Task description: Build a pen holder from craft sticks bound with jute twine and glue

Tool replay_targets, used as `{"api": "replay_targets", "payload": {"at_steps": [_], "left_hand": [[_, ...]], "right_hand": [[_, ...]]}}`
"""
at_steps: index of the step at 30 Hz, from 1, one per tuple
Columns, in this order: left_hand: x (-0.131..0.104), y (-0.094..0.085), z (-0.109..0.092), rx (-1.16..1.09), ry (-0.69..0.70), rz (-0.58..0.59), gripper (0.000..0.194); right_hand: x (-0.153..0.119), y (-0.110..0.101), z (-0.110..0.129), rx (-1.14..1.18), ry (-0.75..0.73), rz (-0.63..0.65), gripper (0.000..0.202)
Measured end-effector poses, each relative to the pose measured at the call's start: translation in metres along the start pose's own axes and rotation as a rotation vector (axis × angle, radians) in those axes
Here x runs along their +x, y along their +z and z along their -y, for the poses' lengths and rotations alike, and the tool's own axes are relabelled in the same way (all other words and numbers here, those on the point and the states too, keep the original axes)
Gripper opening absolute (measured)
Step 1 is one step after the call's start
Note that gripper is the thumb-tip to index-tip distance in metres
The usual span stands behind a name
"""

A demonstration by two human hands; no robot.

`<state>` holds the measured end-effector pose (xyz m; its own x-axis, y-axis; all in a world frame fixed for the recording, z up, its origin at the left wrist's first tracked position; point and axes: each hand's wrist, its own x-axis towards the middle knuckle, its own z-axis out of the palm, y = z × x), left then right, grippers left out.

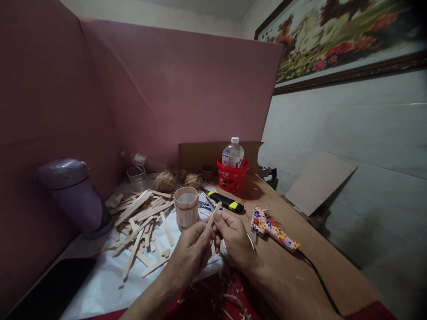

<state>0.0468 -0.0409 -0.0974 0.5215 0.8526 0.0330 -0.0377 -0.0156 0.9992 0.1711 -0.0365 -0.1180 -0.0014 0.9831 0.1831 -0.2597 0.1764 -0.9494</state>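
Note:
Between my two hands is a pale wooden craft stick, slanting up and to the right. My left hand pinches its lower end with thumb and fingers. Against its right side, my right hand presses thumb and fingers, with a bangle at the wrist. Just behind the hands stands a small round cup faced with upright craft sticks. A loose pile of craft sticks spreads over the white sheet to the left. Behind my right hand lies a black and yellow utility knife.
At right sits a flower-patterned glue gun with a black cord. A red bucket holds a plastic bottle. Balls of twine rest at the back. A purple flask and a dark flat object are at left.

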Motion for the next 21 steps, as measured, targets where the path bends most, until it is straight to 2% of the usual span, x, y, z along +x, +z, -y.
{"api": "replay_targets", "payload": {"at_steps": [3, 5, 10, 14, 21], "left_hand": [[0.000, -0.002, 0.003, 0.013, -0.018, -0.027, 0.037], [0.001, -0.004, 0.007, 0.057, -0.014, -0.043, 0.036], [0.002, -0.005, 0.017, 0.249, 0.119, -0.130, 0.035], [0.003, -0.006, 0.018, 0.153, 0.081, -0.071, 0.036], [0.003, -0.007, 0.011, 0.132, 0.089, -0.101, 0.035]], "right_hand": [[0.002, -0.001, -0.002, 0.069, 0.000, 0.058, 0.040], [0.002, -0.002, -0.002, 0.077, -0.003, 0.042, 0.043], [0.001, -0.002, -0.001, -0.039, -0.004, -0.014, 0.040], [0.002, -0.003, 0.000, 0.033, 0.008, 0.059, 0.037], [0.002, -0.003, -0.003, 0.042, 0.017, 0.095, 0.028]]}}
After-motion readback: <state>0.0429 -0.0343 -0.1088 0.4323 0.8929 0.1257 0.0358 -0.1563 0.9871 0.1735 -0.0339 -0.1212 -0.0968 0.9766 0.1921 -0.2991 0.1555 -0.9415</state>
